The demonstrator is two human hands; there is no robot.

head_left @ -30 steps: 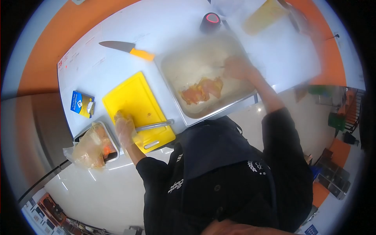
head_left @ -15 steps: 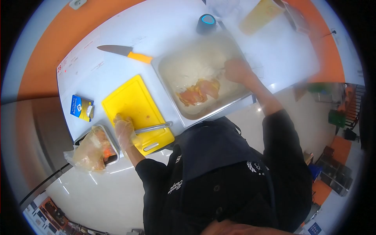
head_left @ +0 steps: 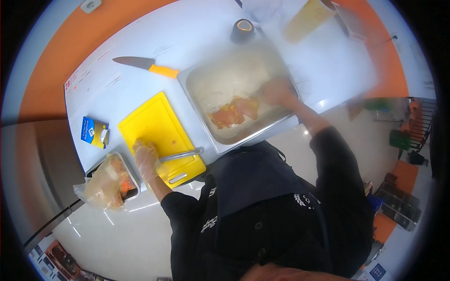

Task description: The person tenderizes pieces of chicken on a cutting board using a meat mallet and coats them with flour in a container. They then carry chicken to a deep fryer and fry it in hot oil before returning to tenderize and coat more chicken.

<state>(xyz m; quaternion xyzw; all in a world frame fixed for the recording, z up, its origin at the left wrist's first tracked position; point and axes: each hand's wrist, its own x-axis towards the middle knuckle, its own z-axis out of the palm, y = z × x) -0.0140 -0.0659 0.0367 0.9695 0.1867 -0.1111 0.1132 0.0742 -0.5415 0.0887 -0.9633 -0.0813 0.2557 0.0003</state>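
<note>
My left hand (head_left: 146,159), in a clear plastic glove, rests on the yellow cutting board (head_left: 161,119). Metal tongs (head_left: 182,154) lie across the board beside it; whether the fingers grip them is unclear. My bare right hand (head_left: 277,92) is closed over the right part of a deep metal pan (head_left: 251,136); what it holds is hidden by haze. Left of that hand, pieces of raw-looking yellowish-pink meat (head_left: 233,114) lie in a pale substance on the pan's bottom.
A knife (head_left: 145,65) with a yellow handle lies left of the pan. Also on the table are a blue-yellow box (head_left: 94,132), a small tray with bagged food (head_left: 108,182), a dark round device (head_left: 243,31) and a tall yellowish container (head_left: 310,20).
My right hand has moved slightly down and left, closer to the meat. The ring on the dark device went from red to blue to orange. My left hand stays on the board.
</note>
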